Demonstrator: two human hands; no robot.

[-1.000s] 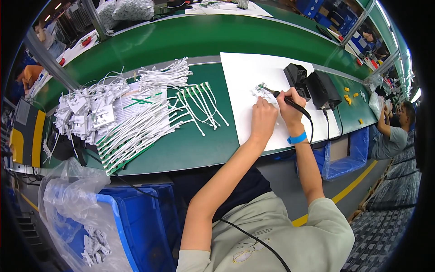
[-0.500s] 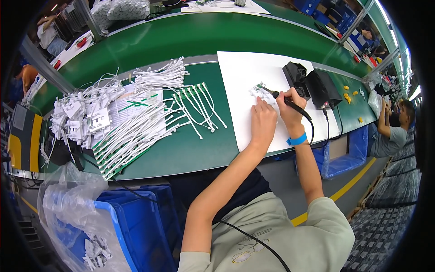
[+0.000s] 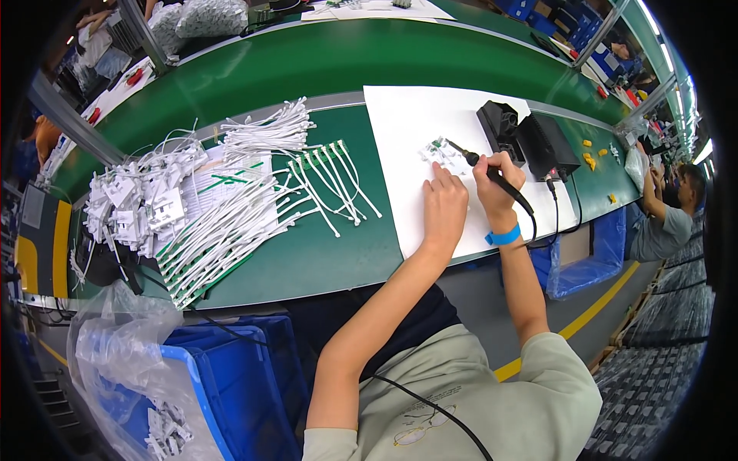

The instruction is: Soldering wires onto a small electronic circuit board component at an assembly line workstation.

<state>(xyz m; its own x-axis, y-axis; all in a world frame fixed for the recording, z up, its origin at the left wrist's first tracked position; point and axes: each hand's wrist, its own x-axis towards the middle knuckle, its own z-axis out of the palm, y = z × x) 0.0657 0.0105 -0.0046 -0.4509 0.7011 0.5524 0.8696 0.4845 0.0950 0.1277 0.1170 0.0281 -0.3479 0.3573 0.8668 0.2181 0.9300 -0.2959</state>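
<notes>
Head view. Right of centre, in the upper half of the frame, a white sheet [image 3: 400, 131] lies on the green bench [image 3: 323, 253]. On the sheet, just above the hands, sits a small white part with green bits, the workpiece [image 3: 436, 150].

The right hand [image 3: 498, 184] is closed in a fist-like grip around the black handle of a soldering iron [image 3: 492, 175]. The iron runs from lower right to upper left, and its thin tip ends right at the workpiece. A black cord leaves the handle's lower end and trails toward the sheet's right edge. A blue wristband [image 3: 503, 235] circles that wrist.

The left hand [image 3: 444, 206] rests palm down on the sheet, just left of the right hand. Its fingers are held close together and stretched toward the workpiece, the fingertips at its lower edge; whether they press on it or pinch something thin, I cannot tell.

Above and right of the hands stand two black boxes: a holder [image 3: 498, 124] and, touching its right side, a station [image 3: 547, 146].

In the left half of the frame, white cable bundles [image 3: 231, 223] fan across the bench, with a pile of white plugs [image 3: 134, 203] further left. More green-tipped leads [image 3: 330, 173] lie between the bundles and the sheet.

At lower left a blue bin [image 3: 231, 384] lined with a clear bag [image 3: 115, 346] holds a few white pieces. At the right edge another person [image 3: 669, 219] sits at the same line.
</notes>
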